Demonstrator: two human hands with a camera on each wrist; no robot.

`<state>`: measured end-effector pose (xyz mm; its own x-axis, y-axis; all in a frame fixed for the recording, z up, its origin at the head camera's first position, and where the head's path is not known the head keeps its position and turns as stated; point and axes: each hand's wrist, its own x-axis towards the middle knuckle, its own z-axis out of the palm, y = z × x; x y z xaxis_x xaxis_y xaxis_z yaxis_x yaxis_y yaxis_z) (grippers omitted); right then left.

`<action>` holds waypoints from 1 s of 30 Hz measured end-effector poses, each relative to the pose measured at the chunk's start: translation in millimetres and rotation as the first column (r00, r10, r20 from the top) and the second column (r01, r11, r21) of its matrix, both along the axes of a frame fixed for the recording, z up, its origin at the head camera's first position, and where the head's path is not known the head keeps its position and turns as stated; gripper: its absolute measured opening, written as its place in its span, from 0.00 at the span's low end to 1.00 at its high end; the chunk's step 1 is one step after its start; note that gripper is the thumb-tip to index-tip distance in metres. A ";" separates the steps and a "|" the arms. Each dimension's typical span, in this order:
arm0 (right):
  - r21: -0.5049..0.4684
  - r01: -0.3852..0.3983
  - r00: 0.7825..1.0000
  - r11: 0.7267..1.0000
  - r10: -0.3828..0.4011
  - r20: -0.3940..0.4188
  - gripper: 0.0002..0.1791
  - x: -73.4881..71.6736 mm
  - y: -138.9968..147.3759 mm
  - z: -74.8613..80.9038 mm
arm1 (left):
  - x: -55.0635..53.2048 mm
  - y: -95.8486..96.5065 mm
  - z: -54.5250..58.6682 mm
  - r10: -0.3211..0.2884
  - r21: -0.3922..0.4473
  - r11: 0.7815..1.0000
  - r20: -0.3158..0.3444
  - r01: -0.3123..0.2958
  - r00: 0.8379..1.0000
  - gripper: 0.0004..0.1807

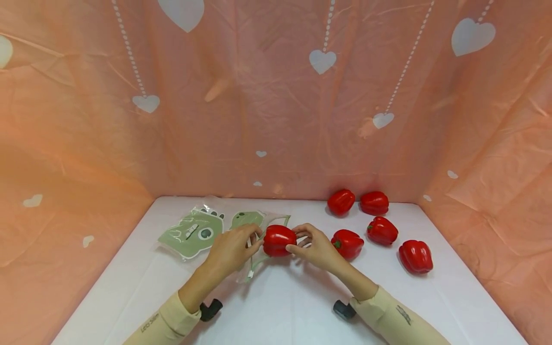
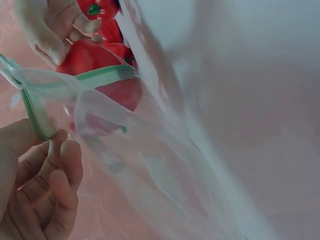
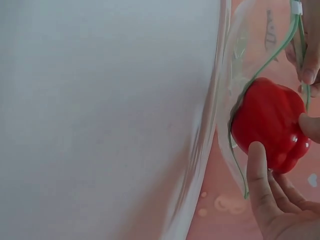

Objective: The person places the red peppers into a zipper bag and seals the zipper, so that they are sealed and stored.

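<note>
A red bell pepper (image 1: 279, 241) is in the fingers of my right hand (image 1: 318, 247), which holds it by one end. Its other end sits inside the mouth of a clear zip bag (image 1: 247, 219) with a green print. My left hand (image 1: 233, 247) pinches the bag's green zip edge (image 2: 31, 112) between thumb and fingers, keeping the mouth spread. In the right wrist view, the zip's other edge (image 3: 270, 59) runs along the pepper's side, and a white slider (image 3: 297, 7) sits at its corner. The pepper's stem end shows through the plastic in the left wrist view.
A second clear bag with a green cartoon print (image 1: 189, 237) lies flat at the left. Several more red peppers, among them one close by my right hand (image 1: 347, 244) and one at the far right (image 1: 416, 257), lie on the white table (image 1: 293, 306). A pink heart-patterned curtain (image 1: 280, 110) encloses it.
</note>
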<state>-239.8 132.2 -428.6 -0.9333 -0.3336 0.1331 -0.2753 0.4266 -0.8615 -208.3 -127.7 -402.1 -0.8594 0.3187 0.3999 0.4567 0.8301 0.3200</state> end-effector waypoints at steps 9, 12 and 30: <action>-0.073 0.063 0.997 0.995 -0.059 0.044 0.26 -8.0 -11.4 -1.6 | 1.5 0.0 4.5 -0.025 0.038 0.999 0.027 0.024 0.999 0.07; -0.092 0.086 0.995 0.992 -0.081 0.049 0.25 -10.8 -14.2 -3.3 | 1.5 0.0 5.1 -0.036 0.045 0.998 0.016 0.036 0.999 0.07; -0.135 0.132 0.990 0.982 -0.124 0.068 0.22 -20.7 -32.5 -3.6 | 2.4 -0.3 4.8 -0.043 0.086 0.996 0.056 0.038 0.998 0.07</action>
<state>-260.6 99.7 -432.2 -0.9747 -0.1932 0.1127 -0.1728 0.3303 -0.9279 -205.9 -128.1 -397.3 -0.8688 0.3205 0.3775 0.4682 0.7799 0.4154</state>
